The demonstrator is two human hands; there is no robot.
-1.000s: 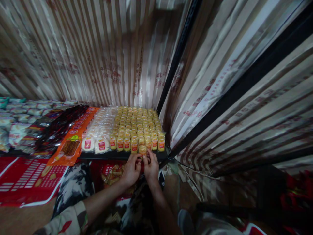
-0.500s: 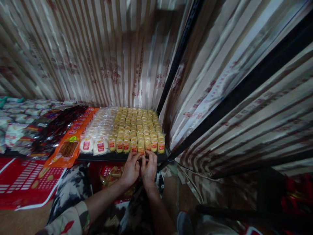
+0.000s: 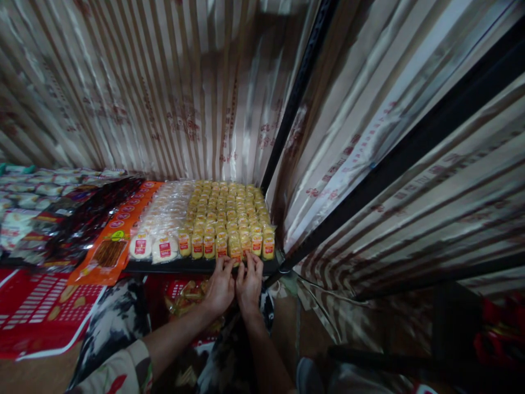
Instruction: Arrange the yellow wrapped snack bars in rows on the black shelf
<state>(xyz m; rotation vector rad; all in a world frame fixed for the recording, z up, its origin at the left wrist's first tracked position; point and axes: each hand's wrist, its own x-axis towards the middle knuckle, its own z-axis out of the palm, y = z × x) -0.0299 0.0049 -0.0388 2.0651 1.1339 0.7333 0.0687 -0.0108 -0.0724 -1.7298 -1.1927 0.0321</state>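
Note:
Rows of small yellow wrapped cakes (image 3: pixel 225 210) with red labels fill the right end of a dark shelf (image 3: pixel 176 267). My left hand (image 3: pixel 220 287) is at the front row, its fingers bent and pinched at the lower edge of the packets. Close beside it, my right hand (image 3: pixel 248 284) has its fingertips on the same front row. Between them one wrapped cake (image 3: pixel 235 249) sits slightly forward of its neighbours. My fingertips partly hide the bottoms of these packets.
White round wrapped cakes (image 3: pixel 165 249), an orange snack bag (image 3: pixel 109 254) and dark packets (image 3: pixel 92 221) lie to the left. Below are a red basket (image 3: pixel 35 323) and more yellow packets (image 3: pixel 191 293). Black posts (image 3: pixel 293 109) and striped curtain (image 3: pixel 164 82) enclose the shelf.
My fingertips have spread slightly apart along the front row, showing more of the middle wrapped cake. The view has shifted a little; the other goods stay in place.

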